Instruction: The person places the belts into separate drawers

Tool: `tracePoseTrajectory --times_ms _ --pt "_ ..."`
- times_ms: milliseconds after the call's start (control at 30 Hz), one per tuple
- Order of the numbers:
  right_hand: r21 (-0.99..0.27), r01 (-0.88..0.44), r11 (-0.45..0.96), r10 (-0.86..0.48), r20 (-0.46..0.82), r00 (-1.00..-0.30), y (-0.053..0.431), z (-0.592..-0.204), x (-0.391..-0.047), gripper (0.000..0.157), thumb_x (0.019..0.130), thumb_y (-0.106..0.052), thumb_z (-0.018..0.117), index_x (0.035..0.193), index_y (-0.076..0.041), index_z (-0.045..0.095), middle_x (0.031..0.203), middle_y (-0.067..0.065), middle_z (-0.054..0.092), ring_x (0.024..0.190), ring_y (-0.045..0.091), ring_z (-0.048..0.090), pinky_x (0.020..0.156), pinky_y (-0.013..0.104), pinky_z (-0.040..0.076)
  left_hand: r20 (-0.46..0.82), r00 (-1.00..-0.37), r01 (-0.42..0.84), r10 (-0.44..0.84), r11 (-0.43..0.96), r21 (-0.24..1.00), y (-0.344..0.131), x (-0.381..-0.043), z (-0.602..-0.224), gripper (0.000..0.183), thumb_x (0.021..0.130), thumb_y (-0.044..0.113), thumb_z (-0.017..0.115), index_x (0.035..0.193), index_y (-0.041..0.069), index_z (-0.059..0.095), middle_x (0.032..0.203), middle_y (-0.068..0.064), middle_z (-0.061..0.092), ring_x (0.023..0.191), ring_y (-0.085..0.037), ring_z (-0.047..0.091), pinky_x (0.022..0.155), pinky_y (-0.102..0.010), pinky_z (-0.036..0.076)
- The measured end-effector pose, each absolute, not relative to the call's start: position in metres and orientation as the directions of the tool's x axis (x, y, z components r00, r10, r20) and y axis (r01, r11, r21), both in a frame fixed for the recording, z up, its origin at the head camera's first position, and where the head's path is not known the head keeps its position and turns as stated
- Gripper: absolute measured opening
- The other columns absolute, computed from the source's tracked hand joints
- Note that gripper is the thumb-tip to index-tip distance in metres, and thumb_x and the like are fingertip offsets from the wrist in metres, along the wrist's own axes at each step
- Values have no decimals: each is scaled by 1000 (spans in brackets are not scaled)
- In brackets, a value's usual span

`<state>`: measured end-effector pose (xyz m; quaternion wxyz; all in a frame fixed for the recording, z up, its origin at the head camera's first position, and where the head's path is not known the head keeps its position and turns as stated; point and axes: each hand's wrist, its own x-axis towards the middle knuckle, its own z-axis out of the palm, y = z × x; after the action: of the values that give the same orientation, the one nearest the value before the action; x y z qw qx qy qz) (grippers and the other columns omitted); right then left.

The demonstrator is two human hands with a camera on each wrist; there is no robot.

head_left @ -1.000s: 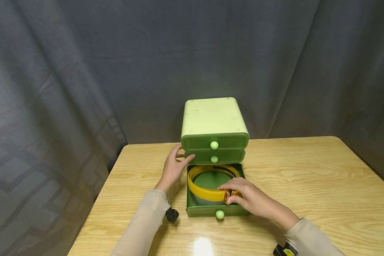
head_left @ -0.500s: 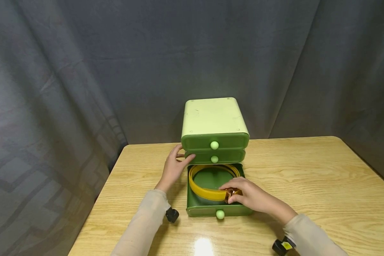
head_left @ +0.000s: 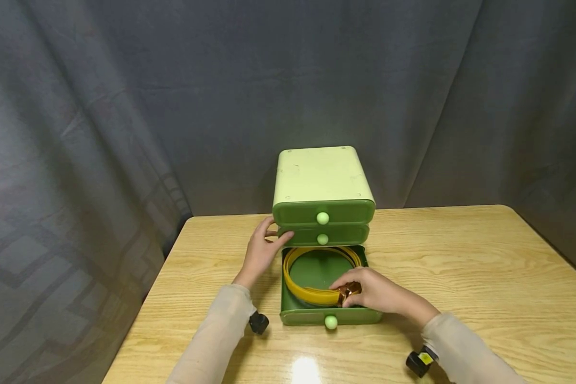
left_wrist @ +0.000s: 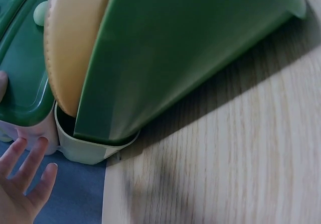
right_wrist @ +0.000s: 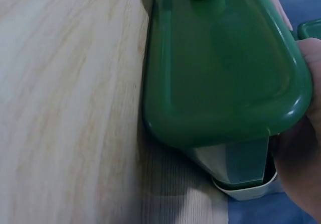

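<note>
A coiled yellow belt (head_left: 295, 285) with a shiny copper-coloured buckle (head_left: 344, 293) lies in the pulled-out bottom drawer (head_left: 304, 318) of a small green drawer unit (head_left: 322, 176). My right hand (head_left: 376, 290) pinches the belt at its buckle, near the drawer's front right corner. In the right wrist view, the drawer front hides the belt and most of the fingers. My left hand (head_left: 260, 253) steadies the unit's left side, its thumb on the front of the middle drawer (head_left: 345, 234). Extended left fingers (left_wrist: 32, 163) touch the side wall in the left wrist view.
The top drawer (head_left: 297, 213) and middle drawer are closed, each with a round light-green knob. The unit stands at the back of a wooden table (head_left: 461, 266). Dark grey curtains (head_left: 230, 106) hang behind and to the sides.
My right hand has shifted slightly right with the buckle. The front of the belt coil has tipped, so its upper edges show more. My left hand stays in place.
</note>
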<state>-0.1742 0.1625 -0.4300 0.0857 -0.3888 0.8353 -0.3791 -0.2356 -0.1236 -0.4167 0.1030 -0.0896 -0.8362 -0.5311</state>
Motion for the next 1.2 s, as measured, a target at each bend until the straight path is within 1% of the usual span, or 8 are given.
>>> tracePoseTrajectory --times_ms 200,300,733,967,1067,1200 --pt "-719 -548 428 -731 81 -678 162 -431 -179 33 80 -6 81 112 -11 75 108 -2 72 98 12 66 84 29 55 269 -963 259 38 423 868 -124 -236 -419 49 89 38 74 135 27 57 136 4 55 108 -25 62 88 -42 51" --pt "-714 -551 432 -742 66 -667 161 -431 -180 33 80 -5 81 111 -11 75 108 -2 72 101 13 66 86 29 54 272 -962 262 38 422 868 -124 -236 -418 50 89 39 75 135 27 57 136 4 55 108 -24 61 88 -43 50" --pt "-682 -600 418 -781 69 -621 157 -428 -182 34 78 2 80 110 -9 75 104 0 73 93 9 67 80 25 55 285 -958 271 32 423 865 -124 -235 -417 48 89 39 75 132 27 59 135 4 56 107 -25 62 86 -41 51" --pt "-685 -580 440 -786 19 -618 156 -427 -182 31 80 4 78 109 -7 75 102 -1 73 90 6 66 77 23 55 273 -962 262 34 412 873 -124 -236 -417 48 89 38 75 132 27 59 134 4 56 108 -24 62 87 -41 51" --pt "-688 -571 448 -783 6 -621 155 -427 -182 31 81 3 78 110 -7 75 103 -1 73 92 7 67 78 23 55 270 -962 259 34 415 872 -124 -236 -417 48 89 38 75 133 27 59 134 4 56 107 -24 62 87 -41 51" --pt "-696 -559 451 -775 5 -632 157 -424 -181 30 82 -1 78 111 -9 74 107 -1 72 99 14 67 83 27 55 273 -961 263 36 414 871 -124 -237 -416 48 89 38 74 133 28 58 134 4 56 107 -24 61 87 -41 51"
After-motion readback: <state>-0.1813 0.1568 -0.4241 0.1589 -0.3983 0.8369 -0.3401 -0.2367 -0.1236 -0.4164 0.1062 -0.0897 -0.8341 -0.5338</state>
